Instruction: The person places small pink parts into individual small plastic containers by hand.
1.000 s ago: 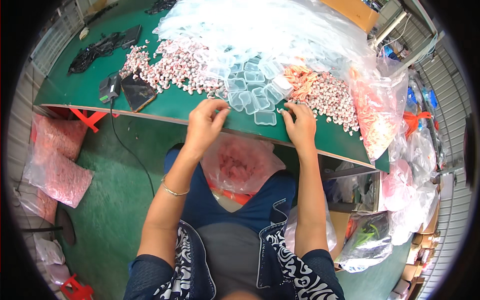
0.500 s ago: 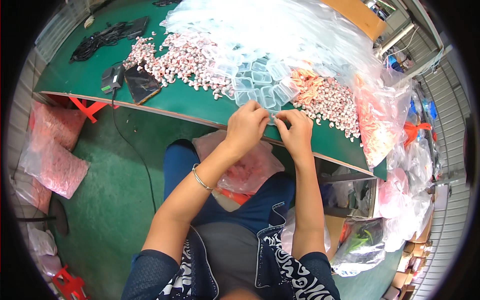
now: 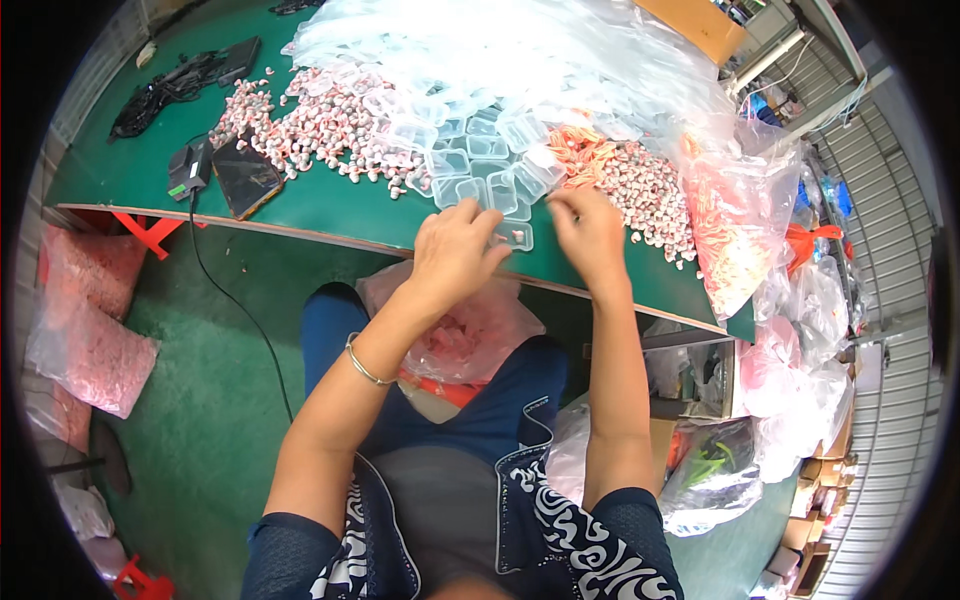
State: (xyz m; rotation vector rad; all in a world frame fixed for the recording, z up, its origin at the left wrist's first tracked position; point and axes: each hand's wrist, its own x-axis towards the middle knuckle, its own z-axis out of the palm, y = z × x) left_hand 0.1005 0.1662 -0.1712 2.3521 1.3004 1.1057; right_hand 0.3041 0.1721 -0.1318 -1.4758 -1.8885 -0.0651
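My left hand [image 3: 455, 248] is at the table's front edge, its fingers and thumb closed on the left end of a small clear plastic box [image 3: 519, 236]. A small pale pink piece shows inside this box. To its right, my right hand [image 3: 590, 232] is lifted apart from the box, with its fingers bent and closed; what they hold, if anything, is hidden. Just beyond it lie a heap of orange cord-like pieces [image 3: 578, 152] and a pile of small pink-and-white pieces [image 3: 650, 205]. Several clear plastic boxes [image 3: 487, 147] stand clustered past my left hand.
A pile of pink-and-grey pieces [image 3: 325, 125] spreads over the green table [image 3: 330, 205] at left, near a dark flat device [image 3: 246, 180] and a black adapter [image 3: 190, 168]. Clear plastic bags [image 3: 480, 45] cover the back. A bag of orange pieces [image 3: 722, 230] stands at right.
My right hand has moved away from my left, to the right toward the orange pieces. The small box is now uncovered beside my left hand. The whole view has shifted slightly.
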